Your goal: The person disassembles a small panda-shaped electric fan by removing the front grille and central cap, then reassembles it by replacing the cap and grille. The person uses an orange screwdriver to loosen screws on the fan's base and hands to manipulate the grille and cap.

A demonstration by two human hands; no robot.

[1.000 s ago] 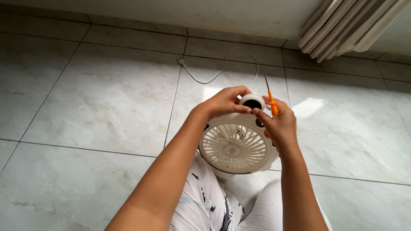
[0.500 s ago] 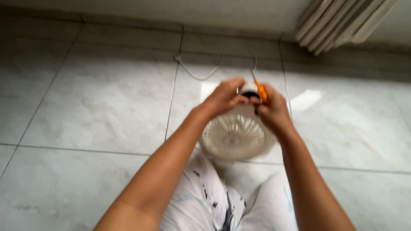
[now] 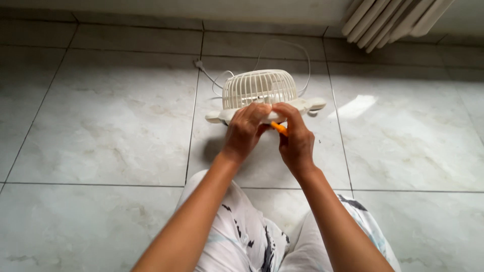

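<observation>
Nearest, the person's patterned trousers (image 3: 252, 236) frame the floor (image 3: 101, 131), knees apart to leave working room. At twelve o'clock, the left hand (image 3: 245, 132) grips the small white fan (image 3: 259, 90) by its base to steady it, while the right hand (image 3: 297, 141) is closed around an orange-handled tool (image 3: 279, 128) against that base. Beyond, at one o'clock, the fan's white cord (image 3: 297, 55) trails loose, out of the way.

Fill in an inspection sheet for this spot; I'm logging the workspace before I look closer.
Surface: pale marbled floor tiles with dark grout lines.
Job's things: small white fan standing on the floor, grille upright; orange-handled tool, mostly hidden, kind unclear.
Clutter: nothing seen.
Grippers: left hand and right hand both at the fan's base; right hand holds the orange-handled tool.
Cables: white cord looping behind the fan, plug lying on the floor.
Surroundings: pale curtain folds at upper right; person's patterned white trousers below.
</observation>
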